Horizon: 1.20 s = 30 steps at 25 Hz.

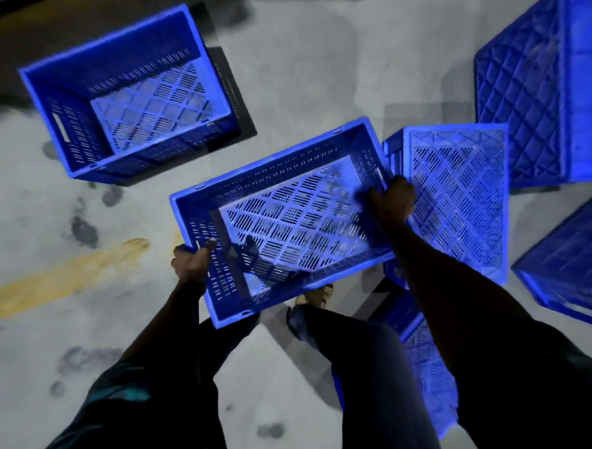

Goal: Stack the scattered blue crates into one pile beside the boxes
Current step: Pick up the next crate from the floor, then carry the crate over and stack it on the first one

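Note:
I hold a blue slotted crate (pixel 285 176) off the floor, open side up, in the middle of the view. My left hand (pixel 191 262) grips its near-left rim and my right hand (pixel 391 202) grips its right rim. Another blue crate (pixel 114 62) stands upright and empty on the floor at the upper left. Just right of the held one, a crate (pixel 458 198) lies with its lattice bottom facing up. A larger crate (pixel 527 85) sits at the upper right, one (pixel 571 264) at the right edge, and one (pixel 429 371) under my right arm.
The floor is grey concrete with dark stains (pixel 82 232) and a worn yellow painted line (pixel 60 274) at the left. My legs and one foot (pixel 315 295) show below the held crate. No boxes are in view.

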### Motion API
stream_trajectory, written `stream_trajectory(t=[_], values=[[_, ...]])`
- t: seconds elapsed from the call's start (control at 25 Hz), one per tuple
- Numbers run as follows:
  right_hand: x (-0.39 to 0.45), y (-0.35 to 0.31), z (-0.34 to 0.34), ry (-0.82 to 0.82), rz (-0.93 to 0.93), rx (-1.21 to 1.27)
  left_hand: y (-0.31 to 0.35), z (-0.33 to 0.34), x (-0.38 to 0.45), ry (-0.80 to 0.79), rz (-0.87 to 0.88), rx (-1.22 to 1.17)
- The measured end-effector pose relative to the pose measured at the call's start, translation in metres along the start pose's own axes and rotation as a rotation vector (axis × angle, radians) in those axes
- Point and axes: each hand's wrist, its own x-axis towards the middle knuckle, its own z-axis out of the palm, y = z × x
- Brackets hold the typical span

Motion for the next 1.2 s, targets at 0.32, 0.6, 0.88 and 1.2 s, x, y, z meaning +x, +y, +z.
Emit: stream_trajectory(t=[0.32, 0.6, 0.88, 1.2], values=[[-0.139, -0.071, -0.118, 0.014, 0.104, 0.076, 0.011, -0.159, -0.082, -0.002, 0.114, -0.159], [-0.235, -0.118, -0.159, 0.007, 0.078, 0.29, 0.038, -0.276, -0.14, 0.009, 0.126, -0.335], [-0.272, -0.2, -0.162, -0.025, 0.074, 0.382, 0.077, -0.347, -0.104, 0.035, 0.148, -0.359], [-0.258, -0.295, -0.104, -0.078, 0.127, 0.472, 0.145, -0.386, -0.02, 0.067, 0.115, -0.358]])
